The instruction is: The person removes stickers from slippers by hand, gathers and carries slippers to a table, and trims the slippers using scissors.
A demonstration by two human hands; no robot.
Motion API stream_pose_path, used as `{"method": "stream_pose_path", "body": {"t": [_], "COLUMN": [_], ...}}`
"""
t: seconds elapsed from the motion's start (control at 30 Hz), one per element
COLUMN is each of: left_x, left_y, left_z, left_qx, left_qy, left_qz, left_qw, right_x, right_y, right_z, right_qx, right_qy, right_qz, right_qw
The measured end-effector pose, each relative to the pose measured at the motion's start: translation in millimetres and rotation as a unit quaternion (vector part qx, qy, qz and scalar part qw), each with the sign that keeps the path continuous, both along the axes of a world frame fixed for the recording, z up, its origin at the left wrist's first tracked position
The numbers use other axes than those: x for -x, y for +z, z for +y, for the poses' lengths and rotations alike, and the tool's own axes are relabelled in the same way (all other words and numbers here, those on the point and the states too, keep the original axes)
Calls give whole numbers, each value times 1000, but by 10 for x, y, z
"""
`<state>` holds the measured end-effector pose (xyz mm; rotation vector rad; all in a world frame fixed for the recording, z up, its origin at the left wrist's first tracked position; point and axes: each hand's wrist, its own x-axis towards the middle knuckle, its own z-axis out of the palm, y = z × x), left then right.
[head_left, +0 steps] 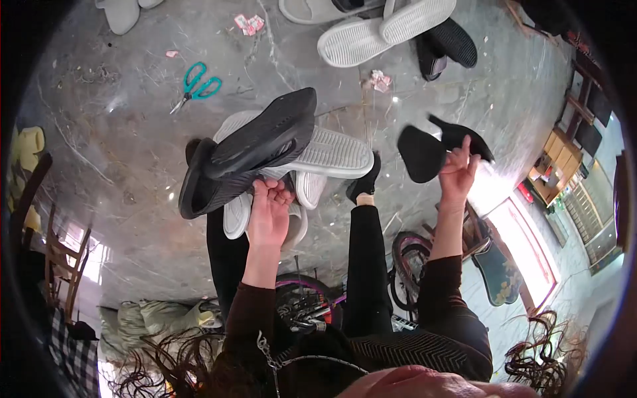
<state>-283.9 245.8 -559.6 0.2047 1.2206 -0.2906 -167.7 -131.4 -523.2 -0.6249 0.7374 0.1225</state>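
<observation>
My left hand (270,209) is closed at the lower edge of a bundle of slippers, its fingers on a dark slipper (229,192). A black slipper (269,132) lies on top, and a white slipper (332,152) sticks out to the right, sole showing. More pale slippers show beneath. Out to the right, my right hand (458,169) is raised with fingers curled against a black slipper pair (423,154); one has its broad dark end toward the middle, the other sits behind the fingers.
Teal-handled scissors (197,83) lie on the grey floor (133,152). White slippers (355,43) and a dark pair (451,43) are at the top. Pink-and-white scraps (249,25) dot the floor. Bicycles (302,292) and a wooden chair (66,265) stand near the bottom.
</observation>
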Motion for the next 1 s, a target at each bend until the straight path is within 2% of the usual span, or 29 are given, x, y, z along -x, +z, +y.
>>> {"method": "stream_pose_path", "body": {"t": [0.03,0.07,0.1,0.13,0.2,0.33,0.4,0.43,0.5,0.53,0.57,0.63,0.67,0.73,0.8,0.87,0.93,0.97,1.0], "left_x": [-21,-41,-55,-62,-22,11,-21,-51,-102,-118,-126,-132,-152,-199,-189,-197,-185,-196,-213], "left_y": [7,4,-4,-21,-66,-100,-110,-84,-48,-53,-47,-21,-19,-20,0,-9,-1,5,2], "left_z": [18,34,51,74,120,216,280,310,353,378,396,428,436,477,523,547,587,607,626], "left_qx": [7,15,23,22,15,9,2,0,1,-2,2,10,10,19,20,14,10,1,-8], "left_qy": [13,25,37,40,54,85,96,98,107,110,112,116,119,124,126,131,131,139,148], "left_qz": [9,18,29,28,47,50,50,55,59,63,60,54,57,51,55,43,42,47,49], "left_qw": [1000,999,999,999,997,995,994,994,993,992,992,992,991,991,990,990,990,989,988], "right_x": [-182,-376,-634,-852,-1214,-1770,-1923,-1954,-2002,-2014,-2006,-1966,-1945,-1844,-1765,-1856,-1796,-1699,-1618], "right_y": [43,37,1,-105,-576,-1515,-1844,-2026,-2264,-2279,-2262,-2245,-2268,-2473,-2640,-2651,-2852,-3123,-3381], "right_z": [54,116,272,375,397,993,1435,1608,1891,1972,2018,2093,2171,2339,2528,2797,2773,2564,2358], "right_qx": [47,47,120,191,223,235,381,374,571,567,647,766,764,703,661,656,645,519,372], "right_qy": [21,25,47,68,179,272,334,337,402,407,455,524,527,529,531,600,633,626,592], "right_qz": [-12,-17,41,100,106,28,-27,-20,-192,-192,-184,-160,-162,-125,-101,-1,53,3,-48], "right_qw": [999,998,991,974,952,933,862,864,689,690,584,336,334,459,520,459,426,582,713]}}
